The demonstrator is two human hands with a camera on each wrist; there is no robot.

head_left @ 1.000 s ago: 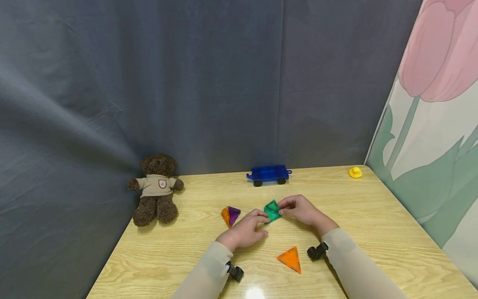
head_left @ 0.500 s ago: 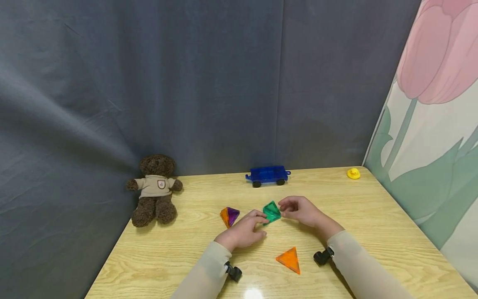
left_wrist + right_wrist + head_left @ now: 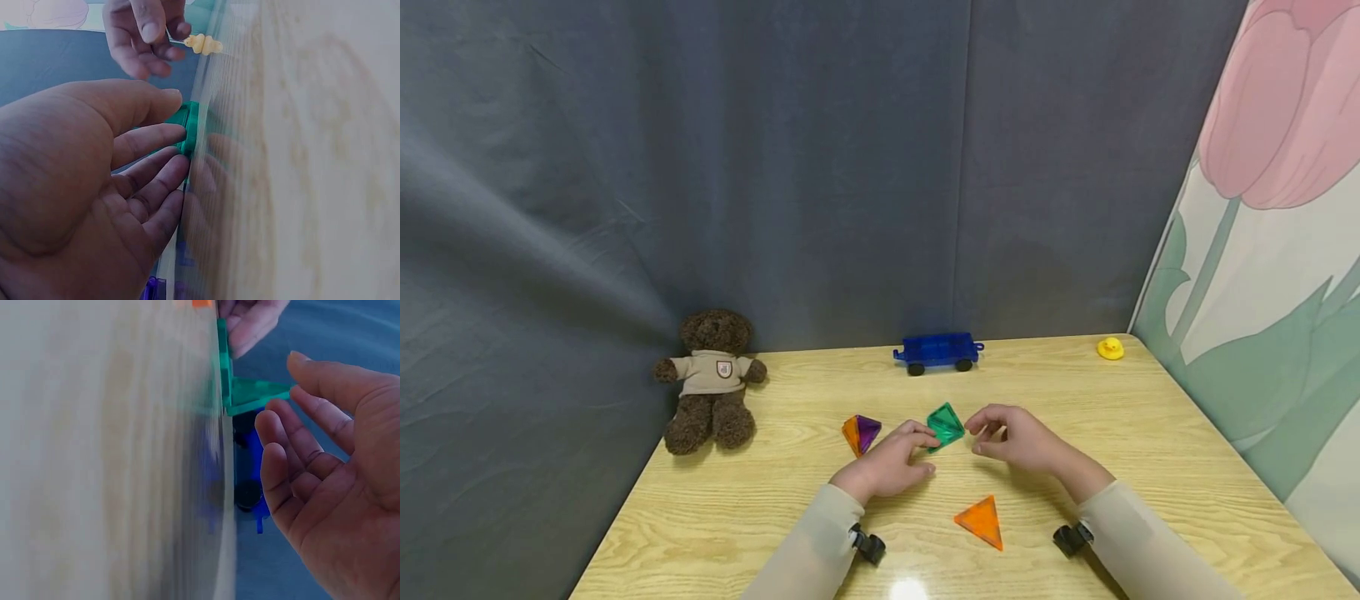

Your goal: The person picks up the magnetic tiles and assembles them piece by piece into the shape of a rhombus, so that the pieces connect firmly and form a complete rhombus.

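Note:
Two translucent green magnetic tiles (image 3: 945,425) sit mid-table. In the right wrist view one lies flat and a green triangle (image 3: 259,394) stands up from it. My left hand (image 3: 891,462) rests its fingertips on the near left edge of the flat tile, fingers loosely extended, as the left wrist view also shows beside the green edge (image 3: 192,128). Just right of the tiles hovers my right hand (image 3: 1022,440), fingers loosely bent with nothing between them. An orange triangle tile (image 3: 983,522) lies flat nearer me, between the forearms.
Left of the hands sits an orange and purple tile piece (image 3: 868,431). A blue wheeled wagon base (image 3: 937,350) stands at the table's back edge, with a yellow rubber duck (image 3: 1110,349) at the far right corner. A brown teddy bear (image 3: 715,375) sits back left.
My right hand has let go of the green triangle and drawn back to the right and slightly nearer me. The triangle stays standing. My left hand has kept its place on the flat tile.

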